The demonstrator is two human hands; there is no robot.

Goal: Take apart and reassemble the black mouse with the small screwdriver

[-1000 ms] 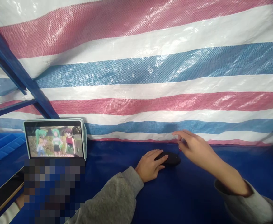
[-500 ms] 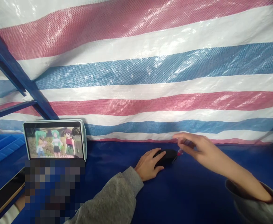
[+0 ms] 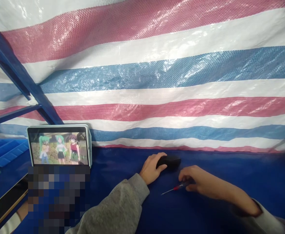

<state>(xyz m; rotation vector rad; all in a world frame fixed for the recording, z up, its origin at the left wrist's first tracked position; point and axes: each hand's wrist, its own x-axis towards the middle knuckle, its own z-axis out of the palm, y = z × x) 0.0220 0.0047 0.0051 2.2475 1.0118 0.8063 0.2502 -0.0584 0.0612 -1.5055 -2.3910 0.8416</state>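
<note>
My left hand [image 3: 152, 168] grips the near end of a black computer mouse [image 3: 171, 162], thumb on one side and fingers over the other. The mouse is on the blue tabletop [image 3: 123, 162]. In front and to the right, my right hand [image 3: 195, 178] is closed round the handle of a small screwdriver [image 3: 175, 188] with a red collar. Its thin metal shaft points left and toward me, low over the table and apart from the mouse. Most of the handle is hidden by my fingers.
A tablet [image 3: 59, 146] in a light case stands at the left, playing a cartoon. Beyond it are a blue compartment tray [image 3: 8, 152] and a phone [image 3: 7, 203] near another person's sleeve [image 3: 12, 224]. A striped tarp [image 3: 169, 74] hangs behind the table.
My right hand has come down and nearer to me, carrying the screwdriver away from the mouse. The mouse has shifted slightly, and my left fingers have closed more round its end.
</note>
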